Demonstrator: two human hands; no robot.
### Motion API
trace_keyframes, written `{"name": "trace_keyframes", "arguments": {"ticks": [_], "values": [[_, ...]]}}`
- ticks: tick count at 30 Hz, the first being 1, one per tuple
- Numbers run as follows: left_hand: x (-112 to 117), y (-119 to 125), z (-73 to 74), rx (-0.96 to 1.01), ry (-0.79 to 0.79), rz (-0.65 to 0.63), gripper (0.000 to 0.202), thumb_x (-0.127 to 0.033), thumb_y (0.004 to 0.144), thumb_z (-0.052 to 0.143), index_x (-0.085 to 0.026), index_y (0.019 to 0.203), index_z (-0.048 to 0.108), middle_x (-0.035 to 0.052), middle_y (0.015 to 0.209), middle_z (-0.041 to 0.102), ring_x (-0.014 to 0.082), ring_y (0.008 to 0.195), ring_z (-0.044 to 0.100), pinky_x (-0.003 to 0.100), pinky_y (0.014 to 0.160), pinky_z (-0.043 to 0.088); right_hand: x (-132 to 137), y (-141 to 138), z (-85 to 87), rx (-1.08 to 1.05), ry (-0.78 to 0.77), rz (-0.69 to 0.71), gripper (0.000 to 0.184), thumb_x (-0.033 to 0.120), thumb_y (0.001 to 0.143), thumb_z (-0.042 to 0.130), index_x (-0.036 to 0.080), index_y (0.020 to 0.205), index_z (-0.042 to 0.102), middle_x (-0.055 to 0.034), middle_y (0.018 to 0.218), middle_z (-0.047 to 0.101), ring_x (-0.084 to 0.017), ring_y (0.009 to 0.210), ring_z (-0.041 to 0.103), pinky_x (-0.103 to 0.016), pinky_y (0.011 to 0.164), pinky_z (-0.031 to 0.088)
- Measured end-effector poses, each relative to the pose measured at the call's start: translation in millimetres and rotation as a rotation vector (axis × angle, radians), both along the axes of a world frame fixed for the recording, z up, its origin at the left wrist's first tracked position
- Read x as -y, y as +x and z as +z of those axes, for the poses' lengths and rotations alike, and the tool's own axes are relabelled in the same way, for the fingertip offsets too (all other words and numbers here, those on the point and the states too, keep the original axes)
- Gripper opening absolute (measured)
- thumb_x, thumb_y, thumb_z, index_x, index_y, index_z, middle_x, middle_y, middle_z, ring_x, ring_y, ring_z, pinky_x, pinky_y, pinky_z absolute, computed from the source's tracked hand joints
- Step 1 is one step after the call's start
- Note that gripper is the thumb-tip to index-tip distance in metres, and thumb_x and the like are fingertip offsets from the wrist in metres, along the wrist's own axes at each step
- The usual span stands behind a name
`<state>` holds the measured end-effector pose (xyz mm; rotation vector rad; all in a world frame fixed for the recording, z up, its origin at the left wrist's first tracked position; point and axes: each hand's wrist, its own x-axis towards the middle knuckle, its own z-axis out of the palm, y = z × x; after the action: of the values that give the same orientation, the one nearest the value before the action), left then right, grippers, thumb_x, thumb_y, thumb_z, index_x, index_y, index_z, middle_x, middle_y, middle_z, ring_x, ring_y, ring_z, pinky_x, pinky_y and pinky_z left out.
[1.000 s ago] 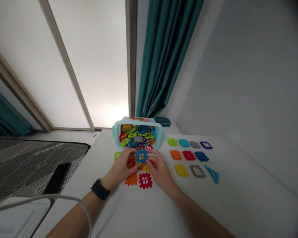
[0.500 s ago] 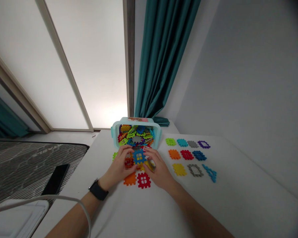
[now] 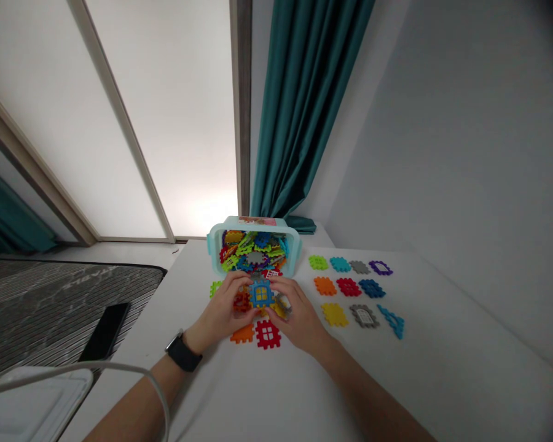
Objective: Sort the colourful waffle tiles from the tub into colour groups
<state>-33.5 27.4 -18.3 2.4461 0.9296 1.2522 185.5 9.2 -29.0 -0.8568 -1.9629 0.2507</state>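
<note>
My left hand (image 3: 223,310) and my right hand (image 3: 295,313) meet over a small cluster of joined plastic tiles just in front of the box. Both pinch a blue tile with a yellow window (image 3: 261,293) standing upright between them. An orange-red tile (image 3: 242,301) sits under my left fingers. A red window tile (image 3: 268,334) and an orange tile (image 3: 242,334) lie flat on the white table (image 3: 442,368) just below my hands. A black watch (image 3: 180,352) is on my left wrist.
A pale blue box (image 3: 254,248) full of mixed coloured tiles lies tipped toward me. Several single tiles lie in rows to the right (image 3: 350,287). A green tile (image 3: 215,287) lies left of my hands. A black phone (image 3: 105,331) rests on the striped surface left.
My hands stayed at the cluster, shifting slightly; the blue window tile is held in nearly the same place. The camera view moved a little.
</note>
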Motion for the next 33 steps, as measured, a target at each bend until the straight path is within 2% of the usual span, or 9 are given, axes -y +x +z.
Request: {"name": "trace_keyframes", "arguments": {"ticks": [7, 11, 13, 18, 20, 23, 26, 28, 33], "values": [[1.4, -1.0, 1.7, -0.008, -0.01, 0.007, 0.046, -0.021, 0.084, 0.069, -0.022, 0.125, 0.049, 0.0102, 0.119, 0.057, 0.0245, 0.112, 0.058, 0.041, 0.097, 0.051, 3.8, 0.0, 4.1, -0.013, 0.004, -0.008, 0.033, 0.016, 0.085, 0.065, 0.025, 0.114, 0.054, -0.0122, 0.128, 0.056, -0.026, 0.124, 0.055, -0.045, 0.106, 0.048], [1.2, -3.2, 2.3, -0.005, -0.027, 0.008, 0.043, -0.027, 0.086, 0.07, -0.023, 0.125, 0.052, 0.0102, 0.12, 0.057, 0.0249, 0.113, 0.058, 0.041, 0.097, 0.05, 4.7, -0.9, 7.2, -0.088, -0.09, 0.016, 0.032, 0.017, 0.083, 0.066, 0.025, 0.112, 0.055, -0.0114, 0.127, 0.055, -0.026, 0.123, 0.055, -0.046, 0.107, 0.045], [1.4, -4.2, 2.2, -0.007, -0.036, 0.002, 0.041, -0.029, 0.087, 0.07, -0.023, 0.124, 0.054, 0.0103, 0.12, 0.057, 0.0251, 0.113, 0.057, 0.041, 0.097, 0.05, 4.5, -2.9, 8.5, -0.207, -0.227, 0.036, 0.029, 0.02, 0.081, 0.069, 0.025, 0.107, 0.056, -0.0097, 0.121, 0.058, -0.026, 0.118, 0.057, -0.044, 0.103, 0.047], [2.6, -1.8, 2.0, 0.015, -0.061, -0.028, 0.016, -0.025, 0.095, 0.057, -0.022, 0.11, 0.063, 0.0099, 0.114, 0.058, 0.0233, 0.108, 0.058, 0.039, 0.094, 0.05, 5.5, -12.2, 9.0, -0.597, -0.755, 0.204, 0.026, 0.038, 0.084, 0.07, 0.024, 0.099, 0.054, -0.0014, 0.093, 0.062, -0.018, 0.086, 0.063, -0.031, 0.076, 0.053], [2.7, 2.0, 2.9, 0.057, -0.108, -0.03, 0.017, -0.022, 0.097, 0.049, -0.021, 0.103, 0.065, 0.0092, 0.109, 0.059, 0.0217, 0.104, 0.058, 0.037, 0.091, 0.049, 6.0, -15.2, 7.8, -0.637, -0.85, 0.24, 0.028, 0.043, 0.084, 0.07, 0.023, 0.096, 0.055, 0.0007, 0.084, 0.062, -0.016, 0.075, 0.061, -0.029, 0.07, 0.051], [1.6, 8.5, 3.7, 0.169, -0.259, 0.03, 0.015, -0.029, 0.095, 0.055, -0.02, 0.091, 0.065, 0.0066, 0.098, 0.061, 0.0205, 0.094, 0.059, 0.034, 0.085, 0.048, 3.8, -15.9, 4.2, -0.591, -0.821, 0.192, 0.029, 0.05, 0.088, 0.064, 0.022, 0.091, 0.057, 0.0034, 0.072, 0.057, -0.013, 0.062, 0.054, -0.026, 0.061, 0.045], [0.1, 13.6, 2.5, 0.348, -0.541, 0.043, 0.025, -0.04, 0.088, 0.064, -0.018, 0.077, 0.058, -0.0006, 0.075, 0.056, 0.015, 0.07, 0.053, 0.027, 0.067, 0.044, -1.0, -13.3, -0.3, -0.492, -0.729, 0.125, 0.03, 0.05, 0.09, 0.061, 0.021, 0.084, 0.059, 0.0033, 0.067, 0.057, -0.012, 0.06, 0.05, -0.025, 0.057, 0.039], [0.3, 16.1, 1.7, 0.481, -0.726, 0.007, 0.031, -0.045, 0.083, 0.069, -0.018, 0.075, 0.055, -0.0043, 0.066, 0.051, 0.0114, 0.06, 0.047, 0.023, 0.059, 0.039, -2.9, -12.6, -2.6, -0.469, -0.731, 0.104, 0.031, 0.05, 0.091, 0.059, 0.02, 0.081, 0.059, 0.0023, 0.067, 0.059, -0.012, 0.059, 0.051, -0.025, 0.056, 0.038], [3.2, 20.2, 1.4, 0.643, -0.971, -0.043, 0.04, -0.049, 0.073, 0.08, -0.018, 0.075, 0.055, -0.0041, 0.066, 0.052, 0.0106, 0.061, 0.049, 0.021, 0.056, 0.038, 0.3, -18.3, -3.3, -0.541, -0.805, 0.085, 0.031, 0.051, 0.086, 0.064, 0.02, 0.084, 0.058, 0.0033, 0.065, 0.06, -0.012, 0.056, 0.052, -0.024, 0.053, 0.037]]}}
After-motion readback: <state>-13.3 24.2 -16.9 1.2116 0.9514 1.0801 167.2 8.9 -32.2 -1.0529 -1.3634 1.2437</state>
